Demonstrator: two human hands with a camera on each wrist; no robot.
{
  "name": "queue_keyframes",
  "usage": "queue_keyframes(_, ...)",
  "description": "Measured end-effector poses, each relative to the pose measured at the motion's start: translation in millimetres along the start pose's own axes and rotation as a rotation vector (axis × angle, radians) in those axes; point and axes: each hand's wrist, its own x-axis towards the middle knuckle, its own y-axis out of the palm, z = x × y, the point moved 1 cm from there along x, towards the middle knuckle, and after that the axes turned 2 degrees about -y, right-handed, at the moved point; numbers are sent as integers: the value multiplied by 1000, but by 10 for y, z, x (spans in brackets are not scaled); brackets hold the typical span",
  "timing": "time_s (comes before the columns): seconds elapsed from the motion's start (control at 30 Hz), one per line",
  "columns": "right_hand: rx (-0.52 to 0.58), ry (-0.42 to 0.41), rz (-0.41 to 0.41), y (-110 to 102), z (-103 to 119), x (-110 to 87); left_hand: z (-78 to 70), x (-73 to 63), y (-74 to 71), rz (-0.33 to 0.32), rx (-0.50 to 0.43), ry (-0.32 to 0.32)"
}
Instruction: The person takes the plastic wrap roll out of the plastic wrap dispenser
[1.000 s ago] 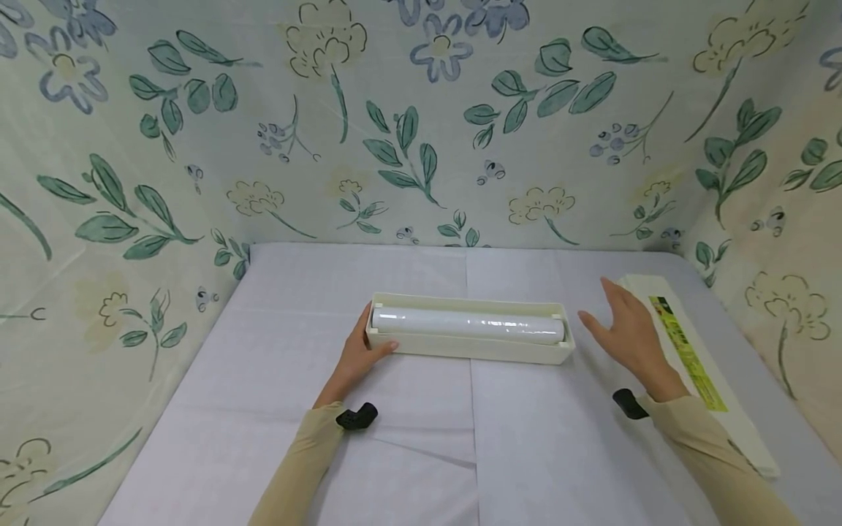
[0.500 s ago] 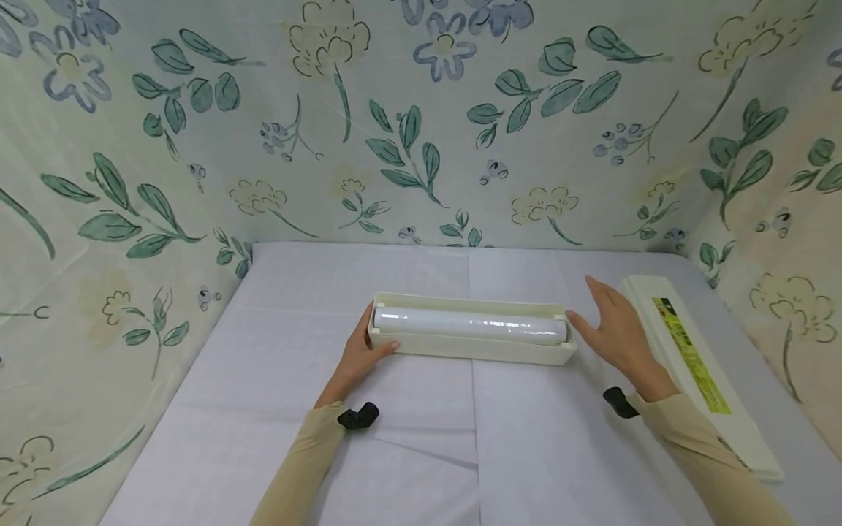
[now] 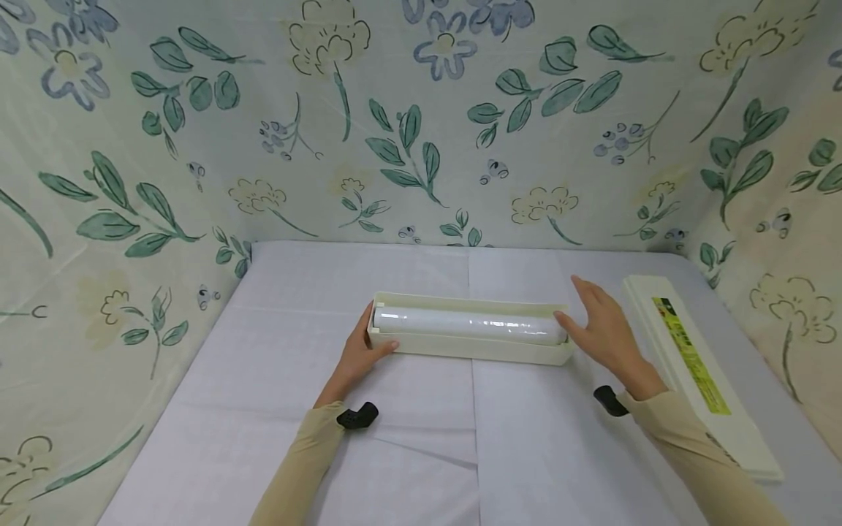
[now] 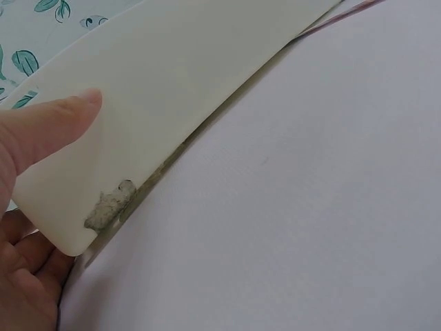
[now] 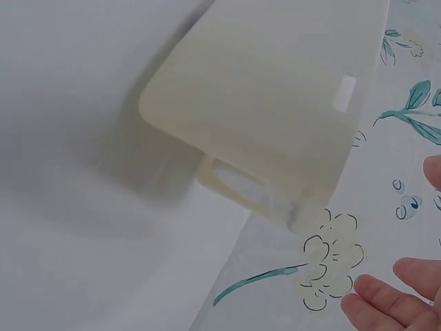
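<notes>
A long cream-coloured box (image 3: 470, 350) lies crosswise near the middle of the table in the head view, its top off. Inside it sits a shiny white roll of plastic wrap (image 3: 460, 323). My left hand (image 3: 357, 358) grips the box's left end, thumb on the front wall and fingers around the end; the left wrist view shows that thumb (image 4: 58, 127) beside a grey, worn patch (image 4: 110, 207). At the box's right end hovers my right hand (image 3: 605, 329), fingers spread, its thumb overlapping the corner. In the right wrist view its fingers (image 5: 393, 303) stand apart from the box end (image 5: 241, 138).
A long white lid (image 3: 658, 343) with a yellow-green label (image 3: 691, 358) lies slanted at the table's right side, beside my right forearm. White cloth (image 3: 421, 453) covers the table. Flower-patterned fabric (image 3: 421, 212) hangs behind and at both sides.
My right hand has moved left, away from the lid and up to the box's right end. My left hand keeps its grip, and the box and roll stay in place.
</notes>
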Motion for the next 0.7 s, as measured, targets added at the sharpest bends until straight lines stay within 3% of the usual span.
queue_keyframes(0.5,7,-80,-8,134,94,60,-17,-14,-7,7,-23,-26)
queue_keyframes(0.7,22,-106,-9,149,148,80,-228,-87,-23,30,-28,-33)
